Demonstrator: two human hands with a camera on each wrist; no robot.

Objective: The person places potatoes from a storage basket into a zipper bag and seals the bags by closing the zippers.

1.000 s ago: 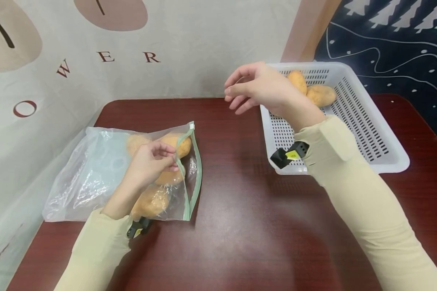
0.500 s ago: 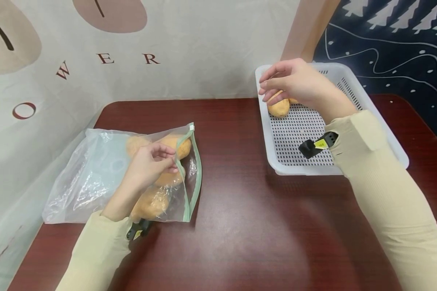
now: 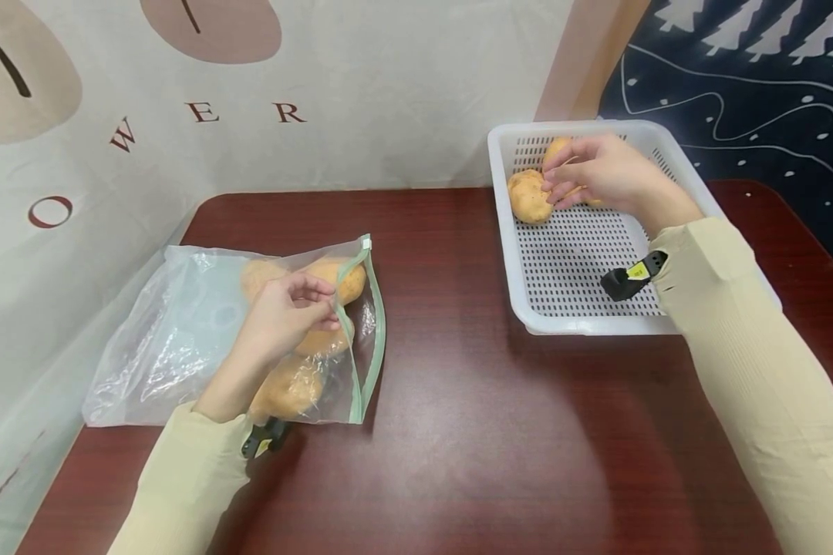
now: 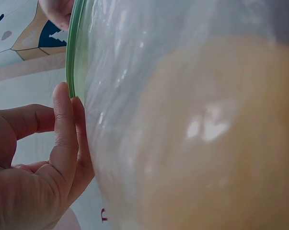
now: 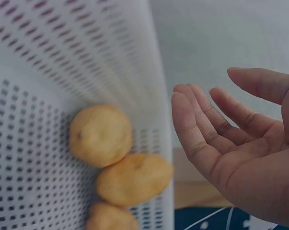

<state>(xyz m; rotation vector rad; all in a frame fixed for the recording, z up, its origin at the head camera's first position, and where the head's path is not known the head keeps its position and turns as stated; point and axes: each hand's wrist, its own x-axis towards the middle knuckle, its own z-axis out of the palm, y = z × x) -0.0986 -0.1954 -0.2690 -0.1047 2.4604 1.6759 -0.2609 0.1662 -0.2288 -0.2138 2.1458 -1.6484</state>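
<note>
My left hand [image 3: 284, 312] pinches the green zip edge [image 4: 73, 57] of a clear zip bag [image 3: 180, 331], keeping its mouth parted toward the right. Several potatoes [image 3: 288, 385] lie inside the bag near that mouth. Over the white perforated basket [image 3: 517, 266] hovers my right hand [image 3: 597, 173], its fingers loosely bent with nothing between them. Three potatoes [image 5: 101, 135] show in the basket in the right wrist view, clustered at its far left corner. In the head view the right hand partly covers two of them, while one potato [image 3: 529, 197] sits just left of its fingertips.
Both bag and basket rest on a dark red wooden table [image 3: 451, 432]. Behind the table hangs a pale cloth [image 3: 389, 92] with printed letters, and a dark blue patterned cloth [image 3: 750, 116] is at the right.
My right hand has moved right from beside the basket's left rim to above the potatoes, lowering slightly at the end. My left hand and the bag have stayed put.
</note>
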